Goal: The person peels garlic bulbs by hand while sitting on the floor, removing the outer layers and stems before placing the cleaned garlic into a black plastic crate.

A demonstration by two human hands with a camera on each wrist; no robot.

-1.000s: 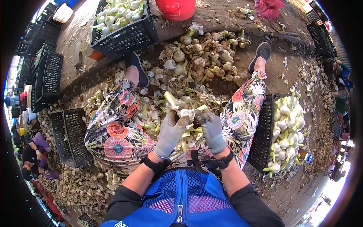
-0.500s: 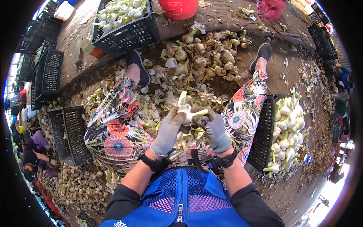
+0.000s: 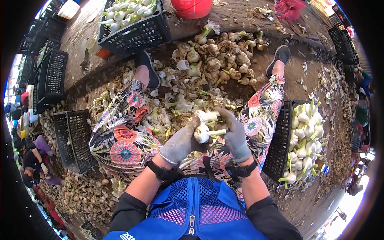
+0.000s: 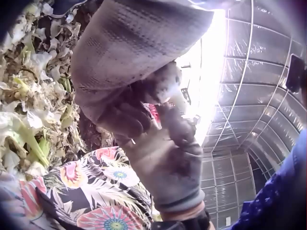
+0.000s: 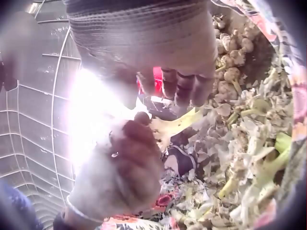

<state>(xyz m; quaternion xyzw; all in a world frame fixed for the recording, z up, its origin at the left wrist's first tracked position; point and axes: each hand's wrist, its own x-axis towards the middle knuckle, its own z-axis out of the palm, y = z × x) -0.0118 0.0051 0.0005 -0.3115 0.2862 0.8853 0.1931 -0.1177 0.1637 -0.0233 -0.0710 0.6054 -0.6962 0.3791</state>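
Note:
My gloved left hand (image 3: pixel 181 143) holds two garlic bulbs in front of the lap. The lower garlic bulb (image 3: pixel 202 133) is white, and its cut stem (image 3: pixel 218 132) points right. Just above it lies the second garlic bulb (image 3: pixel 205 116), its stem toward the other hand. My gloved right hand (image 3: pixel 237 138) arches beside the stem ends, its fingers bent loosely and spread apart. In the right wrist view, gaps show between the fingers (image 5: pixel 184 88) of that hand, above a yellowish stem (image 5: pixel 180 123). Glare blurs the bulbs in both wrist views.
Unpeeled garlic (image 3: pixel 224 60) is heaped between the feet, with loose skins (image 3: pixel 180 102) nearer. A crate (image 3: pixel 276 140) of white bulbs stands at right, another crate (image 3: pixel 138 38) at upper left. An empty crate (image 3: pixel 74 140) sits at left, and a red bucket (image 3: pixel 192 9) stands ahead.
The two bulbs have turned, and their stems now both point right. The right hand has moved right and its fingers have opened; the dark scrap at its fingertips no longer shows.

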